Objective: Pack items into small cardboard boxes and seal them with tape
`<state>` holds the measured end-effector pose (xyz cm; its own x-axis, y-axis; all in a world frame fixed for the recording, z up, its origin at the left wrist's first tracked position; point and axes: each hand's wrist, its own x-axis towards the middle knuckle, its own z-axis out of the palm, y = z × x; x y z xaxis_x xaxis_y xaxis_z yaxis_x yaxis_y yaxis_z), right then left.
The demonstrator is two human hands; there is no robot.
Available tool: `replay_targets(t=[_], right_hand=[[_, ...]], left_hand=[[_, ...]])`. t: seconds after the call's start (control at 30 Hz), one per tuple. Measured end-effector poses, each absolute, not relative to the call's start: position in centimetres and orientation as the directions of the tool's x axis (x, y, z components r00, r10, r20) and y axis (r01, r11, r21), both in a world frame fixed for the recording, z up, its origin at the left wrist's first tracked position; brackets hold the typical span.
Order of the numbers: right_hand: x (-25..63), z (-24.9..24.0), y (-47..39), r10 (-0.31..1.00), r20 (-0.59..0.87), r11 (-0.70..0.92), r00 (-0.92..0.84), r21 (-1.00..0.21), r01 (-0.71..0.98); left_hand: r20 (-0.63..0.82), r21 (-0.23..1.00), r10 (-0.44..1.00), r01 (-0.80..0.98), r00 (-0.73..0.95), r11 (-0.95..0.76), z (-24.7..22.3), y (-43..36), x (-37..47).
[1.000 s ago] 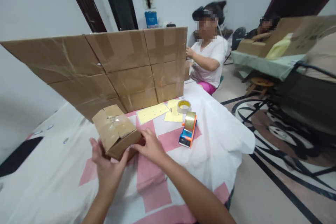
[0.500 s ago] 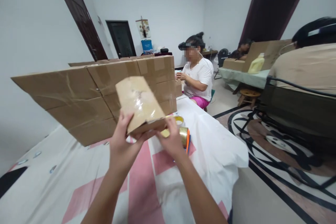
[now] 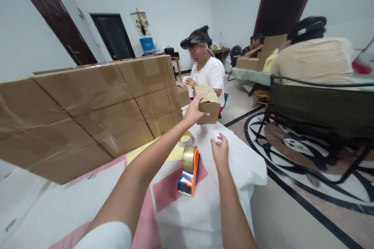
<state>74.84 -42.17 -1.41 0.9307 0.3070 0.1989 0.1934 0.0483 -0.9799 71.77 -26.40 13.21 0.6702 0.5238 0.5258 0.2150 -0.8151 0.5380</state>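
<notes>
My left hand [image 3: 195, 112] grips the left side of a small brown cardboard box [image 3: 209, 112] near the far end of the cloth-covered table [image 3: 187, 221]. The box is upright, its top creased. My right hand [image 3: 220, 148] is just below and to the right of it, fingers apart and holding nothing. Nearer to me lies a tape dispenser [image 3: 189, 171] in orange and blue with a roll of tape, and behind it a yellow-cored tape roll [image 3: 186, 137]. A yellow sheet [image 3: 172, 153] lies partly under my left arm.
Stacked cardboard boxes [image 3: 102, 105] form a wall along the left. A person in a white shirt [image 3: 209, 72] sits beyond the table. At the right are a dark-framed chair [image 3: 318, 101] with a seated person and another table [image 3: 251, 78].
The box has moved away and to the right in my left hand, and my right hand has let go of it. The view has shifted right, and the tape dispenser now shows fully.
</notes>
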Motion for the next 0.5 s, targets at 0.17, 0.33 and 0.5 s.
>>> replay_targets(t=[0.17, 0.33, 0.5], right_hand=[[74.9, -2.6, -41.8, 0.364, 0.139, -0.068, 0.921, -0.982, 0.175], [75.3, -2.3, -42.7, 0.374, 0.147, -0.075, 0.916, -0.979, 0.187], [75.2, -0.5, -43.7, 0.336, 0.247, -0.004, 0.909, -0.965, 0.264]], left_hand=[[0.390, 0.544, 0.748, 0.521, 0.537, -0.658, 7.9, -23.1, 74.9], [0.369, 0.511, 0.820, 0.641, 0.438, -0.573, 7.2, -21.6, 75.0], [0.483, 0.409, 0.687, 0.554, 0.542, -0.725, 7.5, -24.0, 67.0]])
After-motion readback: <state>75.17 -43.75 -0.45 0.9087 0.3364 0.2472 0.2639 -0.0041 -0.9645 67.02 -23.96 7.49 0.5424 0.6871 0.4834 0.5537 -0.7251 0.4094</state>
